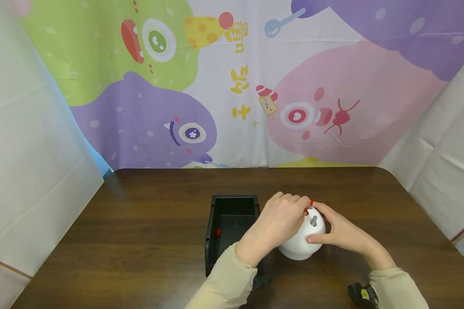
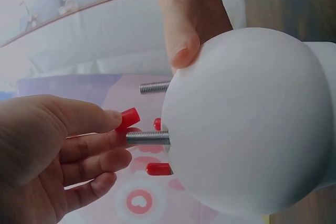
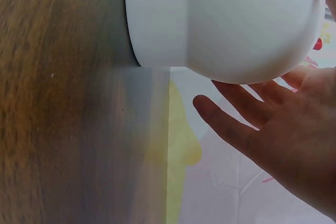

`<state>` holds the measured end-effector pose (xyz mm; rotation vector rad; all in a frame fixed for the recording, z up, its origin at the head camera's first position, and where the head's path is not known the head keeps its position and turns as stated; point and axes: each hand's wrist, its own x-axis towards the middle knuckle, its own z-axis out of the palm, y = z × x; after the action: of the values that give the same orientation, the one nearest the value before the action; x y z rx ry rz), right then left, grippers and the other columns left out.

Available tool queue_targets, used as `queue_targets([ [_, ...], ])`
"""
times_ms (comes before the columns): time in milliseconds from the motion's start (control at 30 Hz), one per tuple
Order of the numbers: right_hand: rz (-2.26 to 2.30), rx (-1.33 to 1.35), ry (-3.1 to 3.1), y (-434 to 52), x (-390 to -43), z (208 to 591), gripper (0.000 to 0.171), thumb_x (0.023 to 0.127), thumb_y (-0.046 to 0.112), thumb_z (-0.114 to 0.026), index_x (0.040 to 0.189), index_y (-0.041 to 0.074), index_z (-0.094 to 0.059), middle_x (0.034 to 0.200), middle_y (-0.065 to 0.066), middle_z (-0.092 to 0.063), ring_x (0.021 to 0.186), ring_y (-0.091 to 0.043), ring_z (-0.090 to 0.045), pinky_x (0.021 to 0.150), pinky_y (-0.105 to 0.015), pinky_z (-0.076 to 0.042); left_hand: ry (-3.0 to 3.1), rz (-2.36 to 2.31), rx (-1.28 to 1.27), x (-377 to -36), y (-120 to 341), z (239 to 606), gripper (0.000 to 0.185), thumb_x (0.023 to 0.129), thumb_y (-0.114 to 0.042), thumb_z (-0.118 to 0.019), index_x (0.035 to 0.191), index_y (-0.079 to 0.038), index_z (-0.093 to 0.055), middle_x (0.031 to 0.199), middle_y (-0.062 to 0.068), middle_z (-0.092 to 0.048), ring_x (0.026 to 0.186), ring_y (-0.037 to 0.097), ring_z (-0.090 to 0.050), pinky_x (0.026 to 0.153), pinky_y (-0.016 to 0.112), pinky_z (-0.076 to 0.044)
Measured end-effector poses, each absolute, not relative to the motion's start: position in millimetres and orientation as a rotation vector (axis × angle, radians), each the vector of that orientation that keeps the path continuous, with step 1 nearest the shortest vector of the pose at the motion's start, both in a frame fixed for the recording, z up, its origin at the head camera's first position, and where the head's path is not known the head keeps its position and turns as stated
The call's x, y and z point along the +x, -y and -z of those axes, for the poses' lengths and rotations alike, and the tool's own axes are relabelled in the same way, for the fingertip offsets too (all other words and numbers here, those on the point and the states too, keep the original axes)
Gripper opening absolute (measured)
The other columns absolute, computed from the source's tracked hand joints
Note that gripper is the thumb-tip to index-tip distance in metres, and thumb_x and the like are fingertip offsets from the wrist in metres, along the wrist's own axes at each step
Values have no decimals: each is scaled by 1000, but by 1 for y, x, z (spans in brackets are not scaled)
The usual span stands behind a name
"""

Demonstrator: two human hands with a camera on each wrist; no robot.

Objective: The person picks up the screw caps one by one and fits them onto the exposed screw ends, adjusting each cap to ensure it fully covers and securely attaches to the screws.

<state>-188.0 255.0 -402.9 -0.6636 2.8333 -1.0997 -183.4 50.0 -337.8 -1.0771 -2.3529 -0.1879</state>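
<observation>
A white round-topped object (image 1: 298, 246) stands upright on the table, its lower part a short straight-sided base. From its top rise bare threaded metal studs (image 2: 148, 138), and red caps (image 2: 159, 169) cover others. My left hand (image 1: 281, 218) pinches a small red cap (image 2: 129, 119) between thumb and forefinger, close beside the tip of a bare stud. The other left fingers are loosely bent. My right hand (image 1: 342, 231) holds the white object from the right, thumb on the near side and fingers spread round the far side, as the right wrist view (image 3: 283, 114) shows.
A black open bin (image 1: 235, 204) stands just left of the white object, with a small red piece (image 1: 218, 232) inside. My left forearm crosses its near right corner. A black device (image 1: 362, 296) sits at my right sleeve. A cartoon-printed cloth (image 1: 239, 141) hangs behind the table.
</observation>
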Motion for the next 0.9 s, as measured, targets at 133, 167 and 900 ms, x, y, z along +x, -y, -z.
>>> queue_targets([
  [133,1101,-676,-2831,-255,-188,402,83,71,38,-75,136,8,-33,129,-7,-46,109,-17,-47,87,-38,-43,2333,176,-1083,-184,-53,339,5,83,-16,-63,87,-16,-62,78,-9,-66,68,6,-59,62,18,-38],
  [167,1101,-678,-2829,-255,-188,402,82,71,38,-75,136,9,-33,128,-7,-47,108,-17,-47,86,-37,-43,2329,172,-1084,-184,-53,339,5,82,-16,-62,87,-16,-62,77,-9,-66,68,6,-59,62,18,-38],
  [900,1136,-692,-2796,-256,-188,403,79,72,37,-75,135,13,-34,125,-5,-47,103,-15,-49,83,-30,-44,2315,125,-1056,-183,-60,342,5,83,-21,-62,87,-18,-62,77,-12,-67,67,5,-57,63,18,-36],
])
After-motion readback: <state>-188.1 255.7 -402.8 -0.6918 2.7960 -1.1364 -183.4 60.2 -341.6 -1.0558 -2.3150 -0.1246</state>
